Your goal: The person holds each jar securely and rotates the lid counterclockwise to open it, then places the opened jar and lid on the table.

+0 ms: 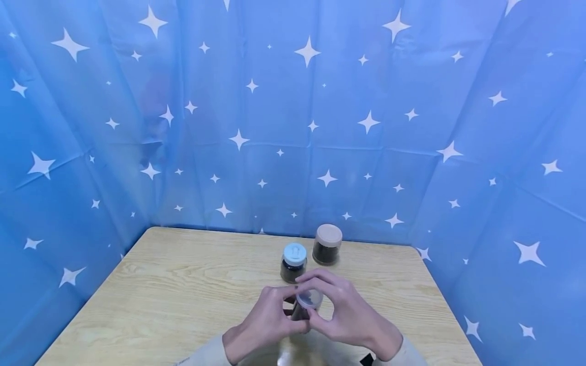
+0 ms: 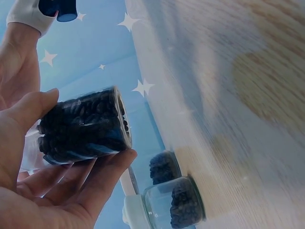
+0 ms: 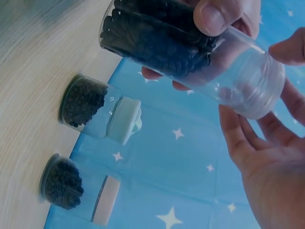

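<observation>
Low in front of me, my left hand [image 1: 267, 317] grips a clear jar [image 3: 157, 45] round its body, thumb on one side and fingers on the other. Small dark bean-like pieces fill much of this jar; its upper part is bare. My right hand [image 1: 345, 307] holds the transparent lid [image 3: 259, 88] at the jar's top between thumb and fingers. In the head view the jar is upright and partly hidden by both hands. Whether the lid is loose cannot be told.
Just beyond the hands stands a jar with a light blue lid [image 1: 295, 253]. Behind it to the right is a jar with a pinkish lid [image 1: 329, 235]. Both hold dark pieces. A star-patterned blue curtain [image 1: 284, 117] surrounds the wooden table [image 1: 183, 269].
</observation>
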